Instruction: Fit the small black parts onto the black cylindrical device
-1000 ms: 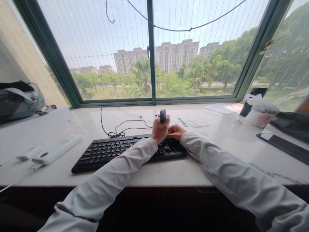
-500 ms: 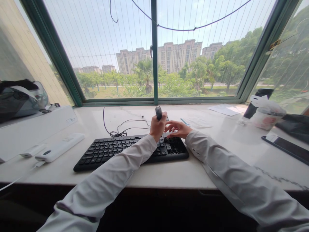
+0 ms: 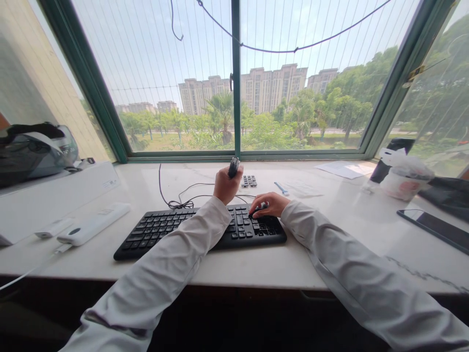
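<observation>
keycap removal on the black keyboard (image 3: 190, 227) looks to be the step in hand, judging by the small block of loose black keys (image 3: 249, 181) lying on the sill at abt 12 o'clock from the kbd's right end, apart from it. left hand (image 3: 226, 185) is raised off the board, fist closed round a small dark tool (image 3: 233, 167) (prob a key puller, can't tell for sure) w/ the tip sticking up past the thumb; forearm runs diagonally across the kbd's middle, white sleeve over the keys. right hand (image 3: 266, 204) lies low on the numpad corner, at abt 4 o'clock from the left hand, fingers curled down onto the keys, pinching or pressing one; whether a cap is actually gripped i can't tell, fingertips hide it. wrist rests on the kbd's right edge. next move, as i judge it, calls for bringing the tool down square over a key near the right hand's fingers, w/ the right steadying the board so it doesn't skate on the smooth sill. kbd cable (image 3: 183, 198) coils at 11 o'clock from the left hand. a blue strip-like item (image 3: 281, 187) lies just beside the loose keys at 3 o'clock.
</observation>
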Demonstrator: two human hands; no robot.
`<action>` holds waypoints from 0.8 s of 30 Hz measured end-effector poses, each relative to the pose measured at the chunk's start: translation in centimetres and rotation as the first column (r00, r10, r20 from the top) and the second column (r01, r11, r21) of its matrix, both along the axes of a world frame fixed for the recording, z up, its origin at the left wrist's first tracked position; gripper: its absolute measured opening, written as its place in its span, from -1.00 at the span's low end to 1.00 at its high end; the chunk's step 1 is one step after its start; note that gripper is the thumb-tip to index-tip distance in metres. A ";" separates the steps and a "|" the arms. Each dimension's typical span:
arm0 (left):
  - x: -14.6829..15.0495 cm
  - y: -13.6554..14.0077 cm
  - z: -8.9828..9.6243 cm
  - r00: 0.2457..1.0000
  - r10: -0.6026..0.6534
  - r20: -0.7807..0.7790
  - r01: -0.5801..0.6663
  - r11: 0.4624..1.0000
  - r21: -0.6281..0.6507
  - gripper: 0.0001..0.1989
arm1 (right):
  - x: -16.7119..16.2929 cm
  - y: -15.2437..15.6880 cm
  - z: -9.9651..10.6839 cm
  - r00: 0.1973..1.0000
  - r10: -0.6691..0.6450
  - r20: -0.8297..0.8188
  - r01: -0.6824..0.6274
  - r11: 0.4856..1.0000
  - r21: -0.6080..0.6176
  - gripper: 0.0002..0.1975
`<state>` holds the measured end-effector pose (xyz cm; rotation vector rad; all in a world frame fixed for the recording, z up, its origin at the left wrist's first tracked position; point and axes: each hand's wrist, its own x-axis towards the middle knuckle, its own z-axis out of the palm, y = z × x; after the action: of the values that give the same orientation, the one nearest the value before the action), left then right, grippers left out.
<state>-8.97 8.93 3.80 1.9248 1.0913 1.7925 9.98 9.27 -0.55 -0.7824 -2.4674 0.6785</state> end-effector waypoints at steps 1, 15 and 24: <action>-0.3 0.1 0.0 0.996 0.036 -0.084 -0.034 0.999 0.028 -0.56 | 0.0 0.0 -0.1 1.000 -0.007 -0.002 0.007 1.000 -0.004 -0.68; -1.8 1.0 -1.0 0.842 0.018 -0.539 0.034 0.996 0.086 -0.68 | 0.3 1.6 -0.7 0.756 -0.512 -0.409 0.005 0.629 -0.778 -0.66; -1.5 0.5 -1.2 0.783 -0.231 -0.578 0.308 0.951 0.037 -0.74 | -0.2 1.1 -0.5 0.770 -0.531 -0.354 -0.034 0.521 -0.853 -0.72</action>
<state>-10.52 9.42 2.59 2.6414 0.7955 1.1773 9.79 10.34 -1.09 -1.0322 -1.2996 1.7238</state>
